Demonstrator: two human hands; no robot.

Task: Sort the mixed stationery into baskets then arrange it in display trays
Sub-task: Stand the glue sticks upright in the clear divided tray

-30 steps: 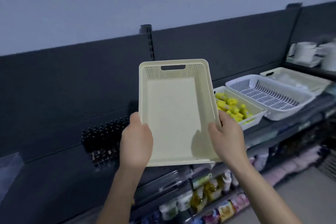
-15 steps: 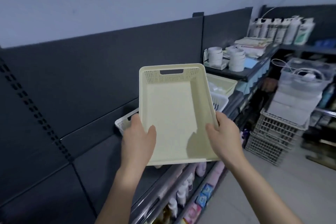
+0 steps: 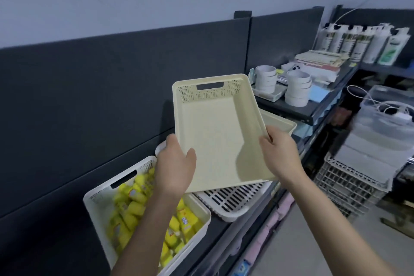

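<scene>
Yellow-pack basket (image 3: 96, 212) back in view, cream basket (image 3: 215, 136) above dark shelf (image 3: 224, 234)

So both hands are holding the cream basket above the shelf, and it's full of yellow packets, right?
Not quite: the head view shows the cream basket empty. The left hand and right hand do hold it by its sides above the shelf, but the yellow packets lie in the white basket at lower left.
</scene>
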